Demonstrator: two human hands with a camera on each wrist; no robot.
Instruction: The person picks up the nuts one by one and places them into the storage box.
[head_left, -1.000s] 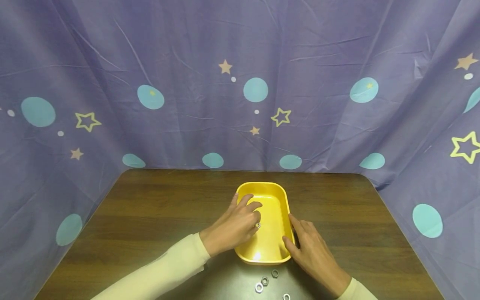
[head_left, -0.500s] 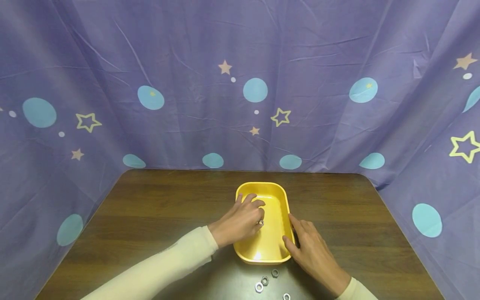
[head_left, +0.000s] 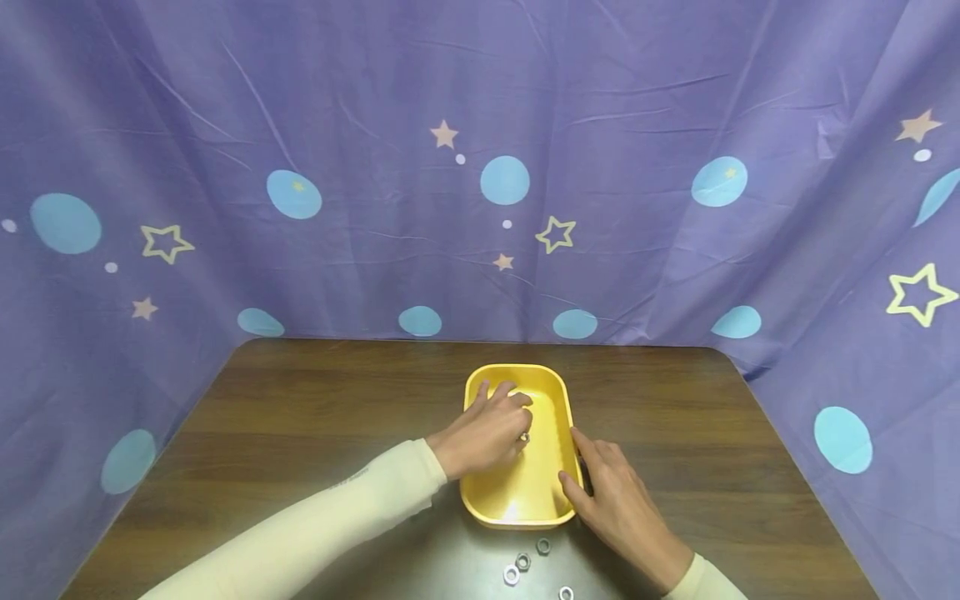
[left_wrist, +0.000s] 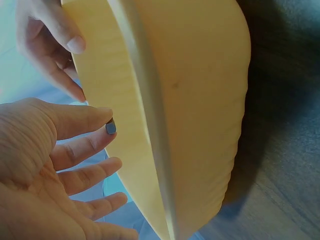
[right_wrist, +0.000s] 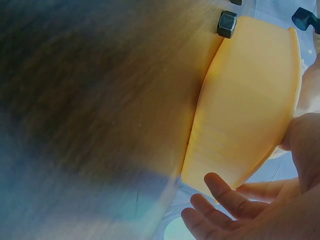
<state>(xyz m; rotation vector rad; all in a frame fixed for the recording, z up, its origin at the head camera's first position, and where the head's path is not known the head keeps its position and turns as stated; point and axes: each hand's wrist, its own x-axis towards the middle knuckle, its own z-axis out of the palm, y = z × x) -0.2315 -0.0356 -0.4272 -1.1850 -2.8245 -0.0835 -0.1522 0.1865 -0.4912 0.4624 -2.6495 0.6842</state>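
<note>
My left hand (head_left: 487, 432) is over the left side of a yellow plastic tray (head_left: 517, 500). Its thumb and index finger pinch a small metal hex nut (left_wrist: 110, 127), while the other fingers spread out loosely. At the tray's right side is my right hand (head_left: 618, 504), thumb over the rim and index finger along the outside, holding the edge. Its other fingers (right_wrist: 232, 200) are spread beside the outer wall in the right wrist view. Several more hex nuts (head_left: 523, 562) lie on the table in front of the tray.
The brown wood-patterned table (head_left: 337, 392) surrounds the tray. A purple curtain (head_left: 375, 167) with stars and blue dots hangs behind and along both sides. In the right wrist view, one nut (right_wrist: 227, 24) lies close to the tray's near end.
My left hand has moved a little to the right and farther over the tray, with the hex nut still pinched. The right hand keeps its place at the rim.
</note>
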